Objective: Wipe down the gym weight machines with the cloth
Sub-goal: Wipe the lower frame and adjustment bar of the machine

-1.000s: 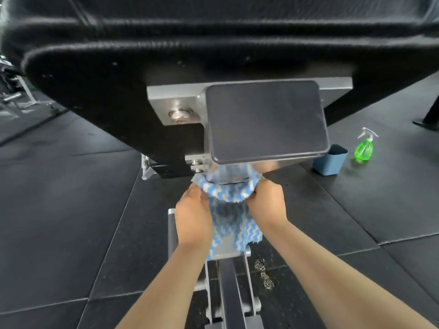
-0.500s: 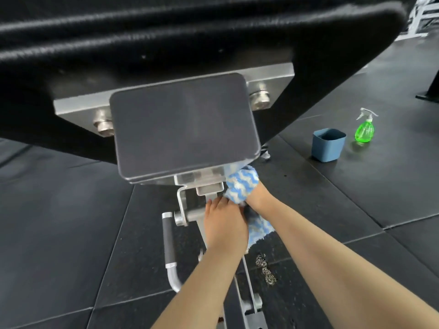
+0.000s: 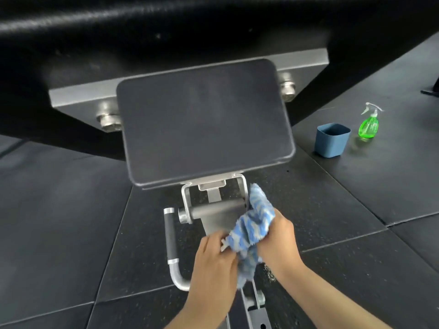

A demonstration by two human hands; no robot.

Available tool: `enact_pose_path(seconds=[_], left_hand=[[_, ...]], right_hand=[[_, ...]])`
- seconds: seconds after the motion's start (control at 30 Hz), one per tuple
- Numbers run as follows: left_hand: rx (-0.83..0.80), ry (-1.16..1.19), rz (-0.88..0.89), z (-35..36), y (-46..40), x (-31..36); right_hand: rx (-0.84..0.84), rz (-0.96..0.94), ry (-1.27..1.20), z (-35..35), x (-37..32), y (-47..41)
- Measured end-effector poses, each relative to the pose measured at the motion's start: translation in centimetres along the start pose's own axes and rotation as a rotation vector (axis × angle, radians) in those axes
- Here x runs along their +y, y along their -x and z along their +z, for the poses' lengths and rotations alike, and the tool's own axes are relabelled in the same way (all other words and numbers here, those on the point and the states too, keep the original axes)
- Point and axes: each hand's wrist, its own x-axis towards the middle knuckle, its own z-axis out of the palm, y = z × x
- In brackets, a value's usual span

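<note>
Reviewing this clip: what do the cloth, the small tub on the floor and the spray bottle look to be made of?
The cloth, gripped by the left hand and the right hand, looks like fluffy microfibre or terry: fuzzy pile, blue and white wavy stripes. The blue tub seems matte moulded plastic, smooth with rounded corners. The spray bottle appears clear green plastic, glossy and see-through, with a pale trigger head.

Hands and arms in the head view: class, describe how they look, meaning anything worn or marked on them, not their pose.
Both forearms are bare as far as the frame shows: no sleeves or cuffs. The left hand and right hand wear no gloves, and no watch, bracelet or ring is visible. No markings show. The fingertips are largely hidden, so the nails cannot be judged.
</note>
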Motion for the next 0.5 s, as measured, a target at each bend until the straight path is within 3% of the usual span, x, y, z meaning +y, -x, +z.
enact_pose_path(seconds=[0.07, 0.17, 0.33, 0.4, 0.5], left_hand=[[0.120, 0.190, -0.176, -0.4, 0.6, -0.8], [0.329, 0.343, -0.533, -2.2, -0.4, -1.1], [0.589, 0.581, -0.927, -4.4, -2.0, -3.7], [0.595, 0.672, -1.022, -4.4, -2.5, -5.0], [0.433, 0.926, -0.985, -4.2, -3.7, -4.9]], right_hand=[[0.142, -0.121, 0.075, 0.7, 0.7, 0.8], [0.332, -0.356, 0.401, 1.9, 1.0, 1.1], [0.163, -0.457, 0.475, 5.0, -1.5, -0.6], [0.110, -0.475, 0.566, 6.6, -1.9, -0.9], [0.122, -0.556, 0.849, 8.5, -0.3, -0.6]])
